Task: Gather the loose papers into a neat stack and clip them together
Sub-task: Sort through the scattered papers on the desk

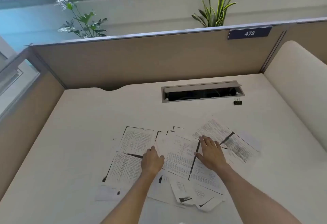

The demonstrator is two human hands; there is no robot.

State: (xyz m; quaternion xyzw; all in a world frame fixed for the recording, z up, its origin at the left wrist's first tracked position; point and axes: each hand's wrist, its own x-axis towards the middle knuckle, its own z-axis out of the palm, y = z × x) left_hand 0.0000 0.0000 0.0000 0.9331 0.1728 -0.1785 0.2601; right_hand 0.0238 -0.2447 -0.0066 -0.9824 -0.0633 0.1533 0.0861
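Left hand [152, 160] curled knuckles-up, right hand [211, 153] flat, fingers spread

One binder clip [237, 102]; two plants [80, 16]

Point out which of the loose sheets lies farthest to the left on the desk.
The small pale sheet at the near-left corner of the spread, with a black mark at its right edge. Every other sheet lies farther right, toward the hands.

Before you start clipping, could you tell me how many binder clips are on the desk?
1. A black binder clip sits on the desk just right of the cable slot, beyond the scattered papers. More could be hidden under them.
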